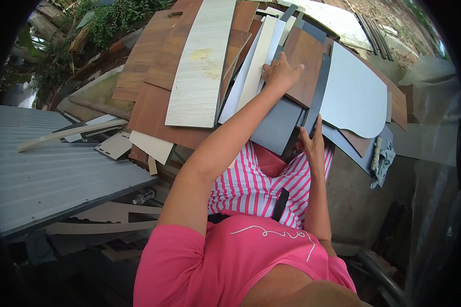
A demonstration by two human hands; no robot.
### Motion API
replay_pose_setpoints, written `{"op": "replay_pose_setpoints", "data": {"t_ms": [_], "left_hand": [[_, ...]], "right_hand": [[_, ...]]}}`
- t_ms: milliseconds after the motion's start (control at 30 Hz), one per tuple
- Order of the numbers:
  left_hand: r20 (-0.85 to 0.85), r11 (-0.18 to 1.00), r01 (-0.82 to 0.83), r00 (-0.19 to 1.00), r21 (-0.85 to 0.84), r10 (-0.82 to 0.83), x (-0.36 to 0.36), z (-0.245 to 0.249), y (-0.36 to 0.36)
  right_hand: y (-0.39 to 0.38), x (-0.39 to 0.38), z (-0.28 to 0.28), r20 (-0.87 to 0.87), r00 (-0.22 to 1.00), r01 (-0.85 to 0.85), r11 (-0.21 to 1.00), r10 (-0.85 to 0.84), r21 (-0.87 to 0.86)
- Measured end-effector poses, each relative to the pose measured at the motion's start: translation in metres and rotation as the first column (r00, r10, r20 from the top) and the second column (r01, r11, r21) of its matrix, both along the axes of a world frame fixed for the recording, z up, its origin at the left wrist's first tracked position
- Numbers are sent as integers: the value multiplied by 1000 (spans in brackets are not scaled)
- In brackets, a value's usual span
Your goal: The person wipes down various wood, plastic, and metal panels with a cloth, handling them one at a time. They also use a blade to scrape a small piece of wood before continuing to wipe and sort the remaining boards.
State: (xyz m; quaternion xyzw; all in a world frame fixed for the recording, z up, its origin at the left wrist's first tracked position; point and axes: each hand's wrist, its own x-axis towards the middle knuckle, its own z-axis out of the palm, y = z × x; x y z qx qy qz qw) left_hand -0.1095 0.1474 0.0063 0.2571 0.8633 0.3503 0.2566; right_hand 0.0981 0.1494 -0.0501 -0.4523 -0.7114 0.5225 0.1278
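My left hand [281,74] reaches forward over a pile of boards. Its fingers are spread, the thumb over a brown wood-grain board [306,61] and the other fingers near a long cream strip [256,66]. My right hand [314,144] is closer to my body, thumb and forefinger on either side of the near end of a narrow dark grey strip [318,89]. The rest of its fingers are partly hidden. Between the hands lies a flat dark grey panel [276,125]. To the right is a pale board with a rounded corner [356,92].
A long whitish board [202,66] lies on brown wood-grain panels [143,56] at left. Corrugated metal sheeting [51,169] with a wooden stick [71,135] is farther left. A rag [384,161] hangs at right, beside clear plastic sheeting [430,153].
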Motion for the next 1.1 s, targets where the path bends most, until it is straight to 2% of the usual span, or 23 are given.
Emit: {"op": "replay_pose_setpoints", "data": {"t_ms": [233,300,433,533,833,900,933,1000,1033,1100], "left_hand": [[-178,996,63,983,58,-52,22,21,9],[-327,991,117,941,58,-92,33,26,11],[-320,990,118,943,72,-89,41,24,12],[-394,994,88,917,70,-54,52,18,12],[-599,970,236,784,49,-161,85,39,19],[-617,949,280,776,148,-133,90,39,21],[-615,948,284,776,144,-139,88,36,21],[-404,933,149,915,327,-5,76,31,24],[-405,934,156,914,323,-13,71,28,27],[-108,918,-93,984,387,145,66,24,32]], "right_hand": [[1,1,-1,-23,1000,11,1000,-12,-16],[-1,0,0,-34,999,23,999,-24,-44],[-5,-2,9,-39,999,28,998,-30,-53],[-4,-1,4,-56,998,24,998,-27,-56],[0,1,-3,-86,996,-26,996,19,-83],[2,0,-3,-91,995,-34,996,26,-88],[1,1,-2,-98,995,-42,995,33,-91],[-2,1,-1,-97,995,-11,997,3,-82],[-2,1,-2,-95,995,14,998,-20,-68],[-2,1,-3,-87,996,24,997,-31,-76]]}}
